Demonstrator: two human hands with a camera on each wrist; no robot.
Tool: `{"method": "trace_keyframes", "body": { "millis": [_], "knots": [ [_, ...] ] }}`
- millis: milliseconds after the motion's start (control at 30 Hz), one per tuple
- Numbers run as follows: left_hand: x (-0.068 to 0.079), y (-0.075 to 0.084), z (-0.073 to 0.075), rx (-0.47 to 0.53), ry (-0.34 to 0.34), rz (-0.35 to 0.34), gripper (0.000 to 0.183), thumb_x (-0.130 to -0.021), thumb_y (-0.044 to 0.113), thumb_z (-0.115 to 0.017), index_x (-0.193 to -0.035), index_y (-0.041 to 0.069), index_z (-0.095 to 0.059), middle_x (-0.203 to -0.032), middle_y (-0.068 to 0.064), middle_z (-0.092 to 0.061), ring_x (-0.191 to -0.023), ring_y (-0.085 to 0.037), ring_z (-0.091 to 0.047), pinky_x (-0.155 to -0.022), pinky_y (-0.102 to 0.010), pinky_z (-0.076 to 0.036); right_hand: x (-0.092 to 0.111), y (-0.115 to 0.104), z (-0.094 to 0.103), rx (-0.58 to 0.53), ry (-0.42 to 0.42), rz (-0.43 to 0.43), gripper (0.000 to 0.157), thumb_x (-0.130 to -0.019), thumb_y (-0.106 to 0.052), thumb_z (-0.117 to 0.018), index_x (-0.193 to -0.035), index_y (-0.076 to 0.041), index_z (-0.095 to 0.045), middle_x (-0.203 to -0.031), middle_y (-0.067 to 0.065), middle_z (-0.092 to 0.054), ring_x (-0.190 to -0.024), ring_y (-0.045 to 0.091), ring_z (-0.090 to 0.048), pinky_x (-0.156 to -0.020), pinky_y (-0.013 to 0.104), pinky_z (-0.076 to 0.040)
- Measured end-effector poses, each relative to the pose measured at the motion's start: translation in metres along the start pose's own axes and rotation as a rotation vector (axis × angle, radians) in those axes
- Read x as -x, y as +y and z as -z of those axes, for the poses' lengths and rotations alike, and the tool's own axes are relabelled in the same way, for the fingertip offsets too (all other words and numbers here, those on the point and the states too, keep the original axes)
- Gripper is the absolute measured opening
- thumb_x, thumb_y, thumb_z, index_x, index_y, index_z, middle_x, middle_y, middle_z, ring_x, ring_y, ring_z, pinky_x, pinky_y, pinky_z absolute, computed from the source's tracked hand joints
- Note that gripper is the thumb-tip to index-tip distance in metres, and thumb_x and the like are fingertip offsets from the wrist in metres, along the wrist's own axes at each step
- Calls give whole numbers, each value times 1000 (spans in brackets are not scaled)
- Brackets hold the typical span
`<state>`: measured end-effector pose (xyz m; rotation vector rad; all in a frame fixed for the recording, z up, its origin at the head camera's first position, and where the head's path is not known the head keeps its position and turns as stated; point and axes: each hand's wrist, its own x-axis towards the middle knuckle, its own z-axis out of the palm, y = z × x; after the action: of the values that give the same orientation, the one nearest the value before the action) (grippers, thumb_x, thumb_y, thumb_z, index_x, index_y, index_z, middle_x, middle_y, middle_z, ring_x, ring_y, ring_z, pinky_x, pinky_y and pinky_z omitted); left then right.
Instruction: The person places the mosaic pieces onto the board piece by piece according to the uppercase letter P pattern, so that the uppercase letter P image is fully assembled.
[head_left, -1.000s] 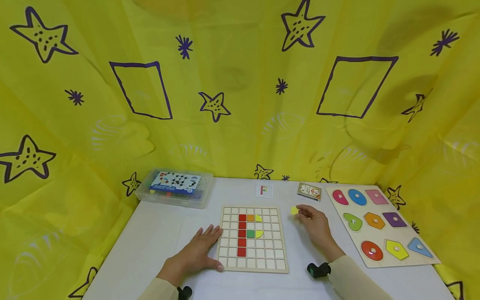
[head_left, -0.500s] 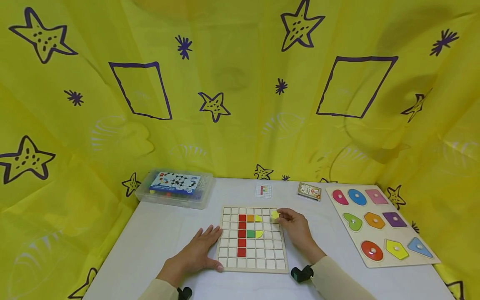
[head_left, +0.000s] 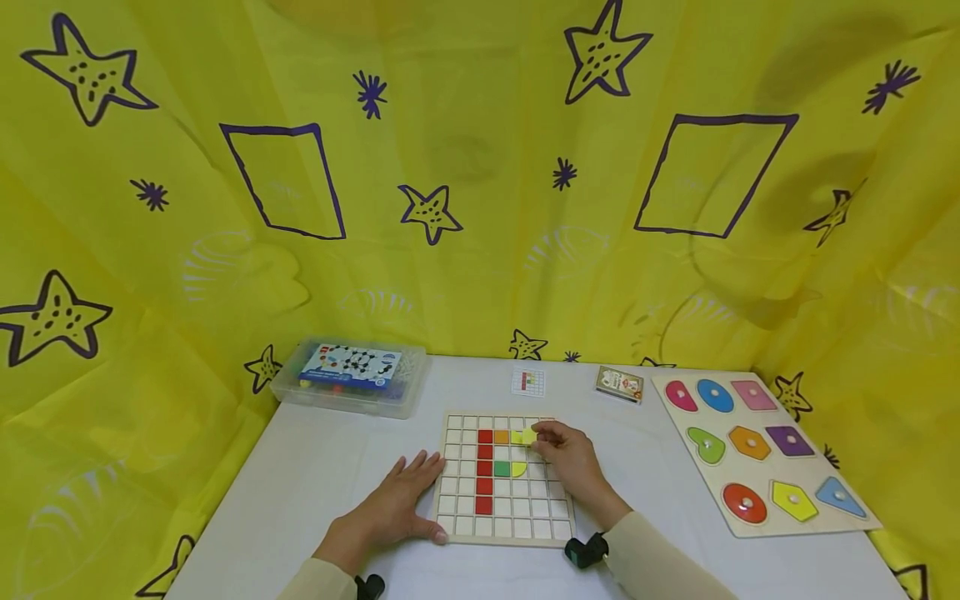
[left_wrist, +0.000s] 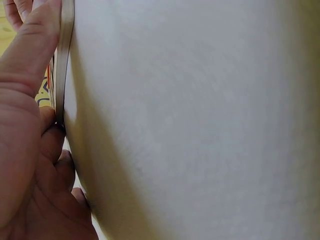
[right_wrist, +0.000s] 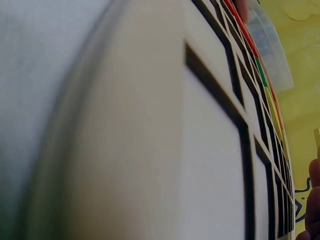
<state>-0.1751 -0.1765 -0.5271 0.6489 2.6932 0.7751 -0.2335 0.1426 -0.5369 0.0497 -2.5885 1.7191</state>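
Observation:
A wooden grid board [head_left: 517, 540] lies on the white table. Red square tiles [head_left: 483, 485] form a column in it. Right of that column are an orange tile [head_left: 501, 437] and a green tile [head_left: 502, 469], with a rounded yellow tile [head_left: 518, 469] beside the green. My left hand [head_left: 386, 510] rests against the board's left side, fingers extended, thumb at the lower left corner. My right hand [head_left: 576, 463] pinches a yellow tile [head_left: 528, 437] over the upper part of the grid, where it overlaps another yellow tile [head_left: 515, 437] beside the orange.
A small pattern card [head_left: 528, 382] lies behind the board, with a little card box [head_left: 619, 383] to its right. At the back left stands a clear plastic case [head_left: 408, 400]. A shape puzzle board [head_left: 720, 475] lies at the right. Yellow cloth [head_left: 480, 308] hangs behind.
My right hand has carried the yellow tile leftward, from beside the board to over its upper rows. The left hand has stayed in place.

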Motion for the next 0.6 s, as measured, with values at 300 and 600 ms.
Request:
{"method": "trace_keyframes", "body": {
  "millis": [300,600],
  "knots": [
    [0,-1,0,0,-1,7,119,-70,55,-90,-163,3,-36,-171,-16,-35,-162,-39,-22,-133,-61,-11,1,-2,-5,67,-20,17,22,-95,-3,-75,-116,-6,-78,-97,3,-72,-90,16,-62,-76,22,-54],
    [-1,-1,0,1,1,6,118,-71,55,-90,-163,3,-37,-171,-16,-35,-162,-39,-22,-133,-61,-11,1,-1,-8,115,-52,36,19,-93,-3,-77,-111,-7,-78,-94,1,-72,-87,15,-60,-75,23,-53]
  ]
}}
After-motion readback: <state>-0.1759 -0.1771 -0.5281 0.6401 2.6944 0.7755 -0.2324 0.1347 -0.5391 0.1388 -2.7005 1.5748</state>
